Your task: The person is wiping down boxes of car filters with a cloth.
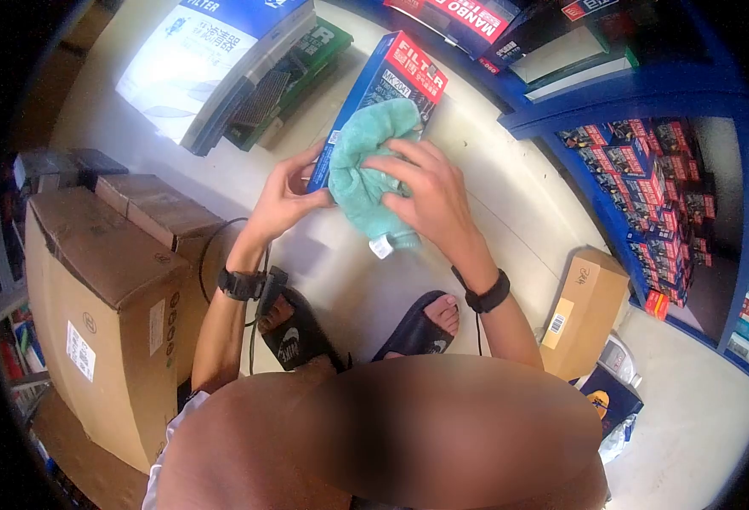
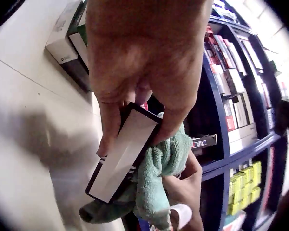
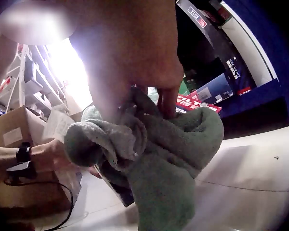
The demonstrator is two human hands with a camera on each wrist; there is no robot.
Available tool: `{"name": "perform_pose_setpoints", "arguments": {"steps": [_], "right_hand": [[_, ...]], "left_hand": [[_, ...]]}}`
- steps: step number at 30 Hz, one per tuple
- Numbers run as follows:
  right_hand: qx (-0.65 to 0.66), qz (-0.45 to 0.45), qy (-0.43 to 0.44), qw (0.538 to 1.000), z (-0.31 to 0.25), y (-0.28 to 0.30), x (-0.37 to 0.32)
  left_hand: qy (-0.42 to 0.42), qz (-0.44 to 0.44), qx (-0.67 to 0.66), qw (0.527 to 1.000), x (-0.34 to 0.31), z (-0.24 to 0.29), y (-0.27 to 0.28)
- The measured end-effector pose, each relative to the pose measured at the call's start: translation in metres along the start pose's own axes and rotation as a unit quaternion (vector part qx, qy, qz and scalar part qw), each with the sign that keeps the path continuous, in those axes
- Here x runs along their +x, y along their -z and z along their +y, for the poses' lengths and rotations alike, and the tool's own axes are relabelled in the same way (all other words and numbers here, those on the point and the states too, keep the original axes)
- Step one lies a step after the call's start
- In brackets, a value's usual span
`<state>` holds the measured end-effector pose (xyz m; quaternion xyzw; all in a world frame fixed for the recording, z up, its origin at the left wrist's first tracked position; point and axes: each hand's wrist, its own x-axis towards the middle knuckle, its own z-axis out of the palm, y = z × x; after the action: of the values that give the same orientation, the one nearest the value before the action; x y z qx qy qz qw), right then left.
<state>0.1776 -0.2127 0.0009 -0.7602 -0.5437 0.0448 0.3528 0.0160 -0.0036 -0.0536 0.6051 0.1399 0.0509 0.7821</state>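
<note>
A blue and red filter box is tilted in front of the person, above the floor. The left hand grips its near end, thumb and fingers on opposite sides of the narrow white end face, as the left wrist view shows of the box. Bunched against the box's printed face is a green towel with a small white tag. The right hand holds the towel with bent fingers pressed into its folds. In the right wrist view the towel hides most of the box.
Larger filter boxes lie on the floor at the upper left. Cardboard cartons stand at the left, another carton at the right. Blue shelving holds several small boxes. Sandalled feet are below the hands. A cable hangs by the left wrist.
</note>
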Motion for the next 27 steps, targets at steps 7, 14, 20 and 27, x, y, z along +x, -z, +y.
{"name": "perform_pose_setpoints", "arguments": {"steps": [7, 14, 20, 27], "right_hand": [[-0.038, 0.078, -0.028, 0.996, 0.022, -0.007, 0.016], [-0.048, 0.144, -0.05, 0.987, 0.081, 0.021, 0.046], [-0.026, 0.022, -0.015, 0.999, 0.016, 0.004, 0.012], [0.009, -0.025, -0.018, 0.999, -0.006, 0.001, 0.009]], "left_hand": [[0.043, -0.001, 0.063, 0.997, -0.009, 0.012, 0.001], [0.062, -0.027, 0.009, 0.998, -0.024, 0.001, -0.034], [0.064, -0.008, 0.017, 0.998, -0.017, 0.004, -0.029], [0.046, 0.003, -0.004, 0.999, -0.015, 0.001, -0.021]]}}
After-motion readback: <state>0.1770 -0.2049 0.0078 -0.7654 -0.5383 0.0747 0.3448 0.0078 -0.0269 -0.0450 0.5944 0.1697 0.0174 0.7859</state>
